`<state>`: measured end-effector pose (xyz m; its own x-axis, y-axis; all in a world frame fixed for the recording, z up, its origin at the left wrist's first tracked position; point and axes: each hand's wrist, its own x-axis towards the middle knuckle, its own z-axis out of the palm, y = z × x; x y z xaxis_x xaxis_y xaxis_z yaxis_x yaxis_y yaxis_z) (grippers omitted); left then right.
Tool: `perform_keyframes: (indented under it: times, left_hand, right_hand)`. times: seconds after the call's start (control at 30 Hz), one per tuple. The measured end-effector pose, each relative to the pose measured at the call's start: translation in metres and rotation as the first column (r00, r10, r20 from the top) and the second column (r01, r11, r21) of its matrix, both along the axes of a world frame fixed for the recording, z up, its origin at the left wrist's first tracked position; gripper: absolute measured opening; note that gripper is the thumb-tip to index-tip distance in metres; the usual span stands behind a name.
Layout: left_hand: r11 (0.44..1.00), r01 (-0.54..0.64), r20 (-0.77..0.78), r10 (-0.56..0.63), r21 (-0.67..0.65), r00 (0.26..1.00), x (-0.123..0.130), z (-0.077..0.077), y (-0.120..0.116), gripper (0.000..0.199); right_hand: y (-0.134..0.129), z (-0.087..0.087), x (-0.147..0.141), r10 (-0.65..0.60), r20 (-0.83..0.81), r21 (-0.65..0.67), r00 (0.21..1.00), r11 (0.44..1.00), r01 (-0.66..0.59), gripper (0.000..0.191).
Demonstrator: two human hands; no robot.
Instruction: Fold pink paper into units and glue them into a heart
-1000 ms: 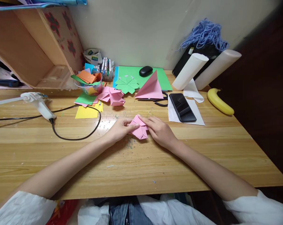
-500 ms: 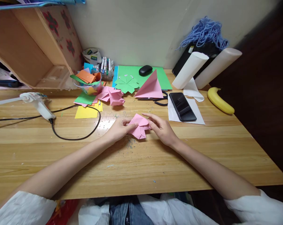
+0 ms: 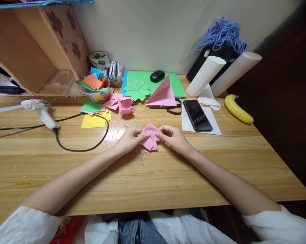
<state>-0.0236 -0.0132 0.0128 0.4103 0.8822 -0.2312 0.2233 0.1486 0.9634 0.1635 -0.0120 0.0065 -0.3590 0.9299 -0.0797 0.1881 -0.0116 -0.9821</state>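
Note:
A folded pink paper (image 3: 151, 142) is held just above the wooden table, between both hands. My left hand (image 3: 130, 139) pinches its left side, thumb on top. My right hand (image 3: 174, 138) grips the right side the same way, its fingers hidden behind the paper. Creases and layered flaps show on the face turned to me. Farther back lie other folded pink pieces (image 3: 120, 103) and a standing pink paper cone (image 3: 163, 95), beside a green paper flower (image 3: 137, 90).
A glue gun (image 3: 42, 113) with a looping black cord lies at left, near a cup of paper scraps (image 3: 95, 89). Scissors (image 3: 174, 107), a phone (image 3: 197, 116), a banana (image 3: 238, 108) and white paper rolls (image 3: 206, 76) are to the right. Small scraps dot the wooden table (image 3: 97, 183).
My right hand has closed on the right side of the pink paper, its fingers curling behind and the thumb coming down on top. The left hand keeps its hold.

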Motion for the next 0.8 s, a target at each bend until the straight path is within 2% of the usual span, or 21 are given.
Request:
perform_keyframes:
  times: [0.27, 0.57, 0.8]
  left_hand:
    - [0.998, 0.054, -0.037, -0.054, -0.021, 0.998, -0.003, 0.000, 0.003, 0.026]
    - [0.999, 0.037, -0.054, -0.038, -0.023, 0.998, -0.004, 0.000, 0.002, 0.027]
    - [0.999, 0.051, -0.014, -0.051, 0.015, 0.999, -0.002, -0.001, 0.002, 0.024]
  right_hand:
    - [0.010, 0.009, 0.012, 0.120, 0.050, -0.111, 0.992, 0.987, -0.114, 0.024]
    - [0.005, 0.003, 0.006, 0.015, 0.083, -0.062, 0.996, 0.998, -0.010, 0.026]
    - [0.004, 0.002, 0.005, 0.036, 0.117, -0.013, 0.992, 0.999, -0.034, 0.027]
